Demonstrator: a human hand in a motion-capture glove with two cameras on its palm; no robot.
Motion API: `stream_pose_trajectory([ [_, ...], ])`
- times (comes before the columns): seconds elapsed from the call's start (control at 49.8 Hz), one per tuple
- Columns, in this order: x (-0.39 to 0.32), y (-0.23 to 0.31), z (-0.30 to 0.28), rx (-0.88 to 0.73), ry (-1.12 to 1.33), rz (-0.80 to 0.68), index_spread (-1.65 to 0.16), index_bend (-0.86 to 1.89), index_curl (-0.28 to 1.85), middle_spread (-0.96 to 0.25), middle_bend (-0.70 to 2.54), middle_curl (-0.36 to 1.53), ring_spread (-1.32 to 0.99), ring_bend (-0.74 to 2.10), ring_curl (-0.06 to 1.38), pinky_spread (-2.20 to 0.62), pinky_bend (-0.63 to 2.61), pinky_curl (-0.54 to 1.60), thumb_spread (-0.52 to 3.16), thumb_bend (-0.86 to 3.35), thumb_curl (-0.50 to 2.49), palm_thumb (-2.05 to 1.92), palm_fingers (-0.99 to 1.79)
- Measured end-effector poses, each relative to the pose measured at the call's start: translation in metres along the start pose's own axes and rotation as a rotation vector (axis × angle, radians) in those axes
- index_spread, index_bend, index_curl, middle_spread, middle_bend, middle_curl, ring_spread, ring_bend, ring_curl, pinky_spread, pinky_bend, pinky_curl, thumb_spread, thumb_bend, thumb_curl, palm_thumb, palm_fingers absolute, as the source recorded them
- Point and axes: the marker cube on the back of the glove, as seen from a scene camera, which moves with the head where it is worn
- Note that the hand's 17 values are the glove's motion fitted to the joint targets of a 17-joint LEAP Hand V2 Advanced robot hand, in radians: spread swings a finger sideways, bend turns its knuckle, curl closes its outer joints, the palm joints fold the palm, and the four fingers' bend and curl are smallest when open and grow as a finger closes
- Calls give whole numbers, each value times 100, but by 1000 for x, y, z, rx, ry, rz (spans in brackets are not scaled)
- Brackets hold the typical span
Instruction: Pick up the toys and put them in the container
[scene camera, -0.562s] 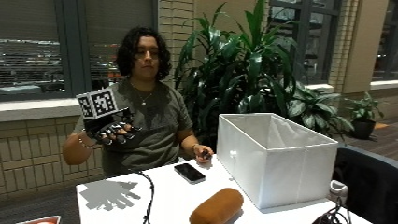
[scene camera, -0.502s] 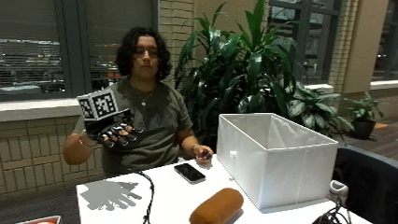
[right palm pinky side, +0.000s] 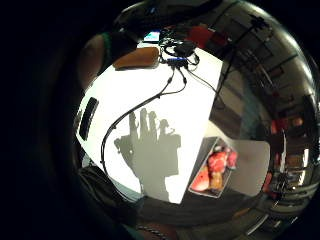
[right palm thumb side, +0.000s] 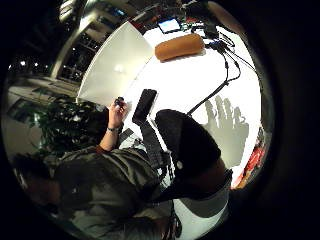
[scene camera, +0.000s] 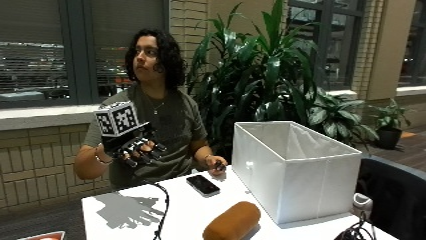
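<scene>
A: We start with the toy (scene camera: 231, 222), the brown loaf-shaped one. It lies on the white table (scene camera: 183, 207) near the front edge, just in front of the white container (scene camera: 293, 167) and apart from it.

B: We see it in the palm views too, near the far edge of the table from the person, beside the tangle of cables (right palm pinky side: 180, 52). The container stands upright toward the right edge of the table, its top open.

A: Where is the gloved hand (scene camera: 136, 150)?

B: We find it lifted above the table's left part, in front of the person's chest, well apart from the toy. Its fingers (scene camera: 148, 152) are spread and only slightly bent, and it holds nothing. Its shadow (scene camera: 130, 210) lies on the table below, fingers fanned out.

A: And the rest?

B: A black phone (scene camera: 203, 185) lies flat near the back edge of the table, between the person and the container. The bare hand (scene camera: 216, 165) rests at that back edge, just beside the phone, with something small and dark in it; what it is we cannot tell. A black cable (scene camera: 162, 212) runs across the table. Off the left corner, a tray (right palm pinky side: 215, 172) holds red and orange things
</scene>
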Motion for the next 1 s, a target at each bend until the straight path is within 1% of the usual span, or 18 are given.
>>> stream_pose_trajectory([
  [0.04,-6,10,5,6,-17,-2,-34,17,15,-13,28,22,-22,43,15,-1,61,26,131,-2,12,-4,16],
  [0.221,-7,9,13,-7,-33,6,-35,18,19,-13,28,25,-23,45,17,-1,62,28,135,-3,14,-4,17],
  [0.321,-12,1,16,-5,-37,-4,-36,18,21,-14,28,26,-24,46,17,-1,63,29,137,-3,15,-4,17],
  [0.421,-20,-18,19,8,-40,-31,-36,16,22,-14,26,27,-25,50,19,-2,66,30,139,-2,16,-3,20],
  [0.602,-46,-82,39,33,-101,-135,-37,16,23,-16,27,29,-28,62,22,-5,69,31,144,0,19,1,30],
  [0.682,-61,-122,55,51,-101,-187,-37,18,24,-18,30,31,-31,66,23,-8,68,31,148,2,21,5,39],
  [0.783,-78,-170,79,47,-78,-222,-37,18,25,-21,34,33,-34,71,25,-11,65,31,152,5,22,9,43],
  [0.883,-90,-217,108,-28,-58,-221,-38,19,27,-24,36,35,-36,73,26,-14,64,31,153,6,25,13,45],
  [1.003,-97,-258,151,-135,67,-229,-37,20,30,-26,35,36,-38,68,26,-15,65,32,146,3,25,12,37],
])
